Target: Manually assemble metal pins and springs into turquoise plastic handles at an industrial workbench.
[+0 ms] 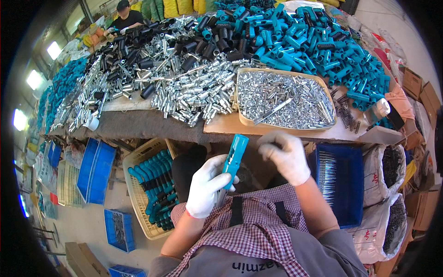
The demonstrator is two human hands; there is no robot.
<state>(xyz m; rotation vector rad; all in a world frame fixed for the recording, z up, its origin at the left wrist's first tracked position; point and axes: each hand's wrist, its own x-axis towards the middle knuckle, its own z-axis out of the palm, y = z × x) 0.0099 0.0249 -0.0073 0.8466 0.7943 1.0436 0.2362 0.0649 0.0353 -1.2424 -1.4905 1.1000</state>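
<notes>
My left hand, in a white glove, is wrapped round a teal tubular tool handle with slots and a hole in its side. The handle stands tilted up in front of my apron, and a grey metal part shows below my grip. To the right of the handle and apart from it is my right hand, also gloved. Its fingers look bent but are smeared by motion, so whether it holds anything small cannot be made out. Just beyond it, a cream tray of small metal pins rests on the bench edge.
Piles of silver metal fittings, black sleeves and teal handles cover the bench. Beside my knees stand a cream crate of teal-and-black pieces and a blue bin of metal rods. Another person works at the far left.
</notes>
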